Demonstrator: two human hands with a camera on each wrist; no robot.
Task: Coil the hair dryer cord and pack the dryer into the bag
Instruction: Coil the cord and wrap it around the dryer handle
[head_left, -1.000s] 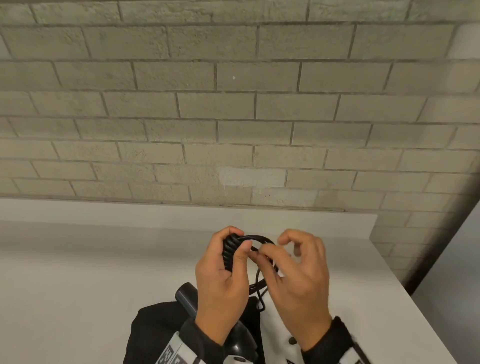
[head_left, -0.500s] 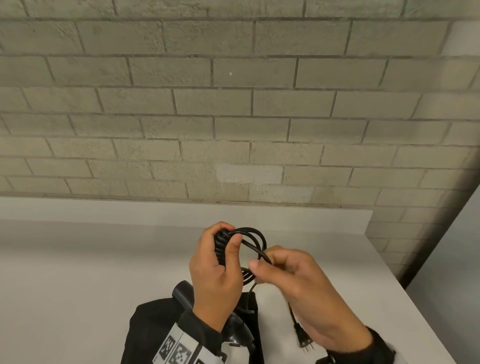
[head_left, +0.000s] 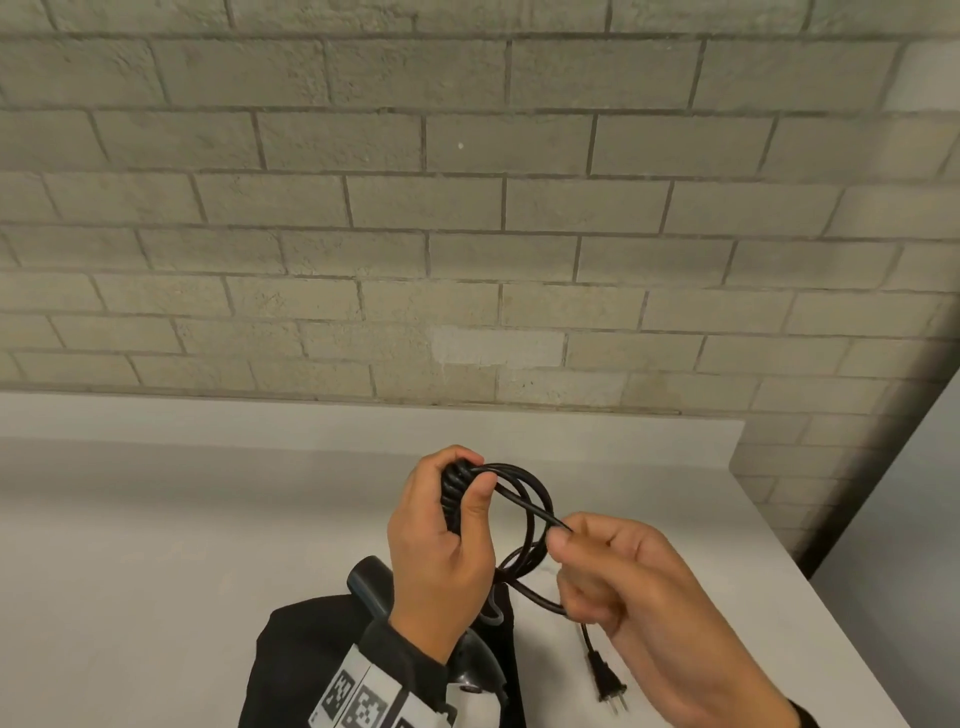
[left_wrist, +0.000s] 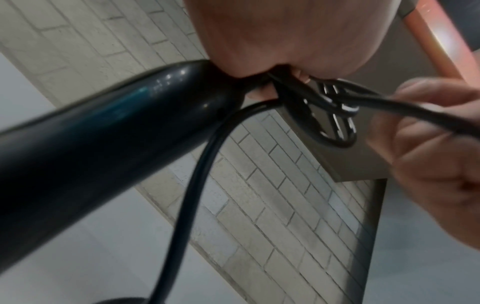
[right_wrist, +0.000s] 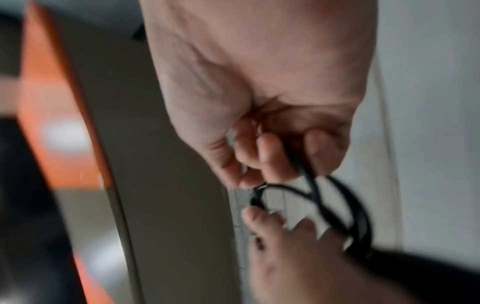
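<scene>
My left hand (head_left: 447, 530) grips a bundle of black cord loops (head_left: 524, 514) above the white table, fingers curled round the coil (left_wrist: 335, 121). My right hand (head_left: 623, 587) pinches the free end of the cord (right_wrist: 311, 191) just right of the loops. The plug (head_left: 605, 675) dangles below my right hand. The black hair dryer (head_left: 371, 584) lies under my left wrist; its handle (left_wrist: 103, 144) fills the left wrist view. The black bag (head_left: 296, 649) lies flat on the table beneath the dryer, partly hidden by my left sleeve.
A white table (head_left: 156, 545) runs back to a grey brick wall (head_left: 467, 208). The table's right edge (head_left: 831, 597) slants close to my right hand, with a drop to the floor beyond it.
My right hand has pulled the cord end down and to the right, away from the coil, drawing a loop wider. The plug has come into view below it. My left hand keeps its hold.
</scene>
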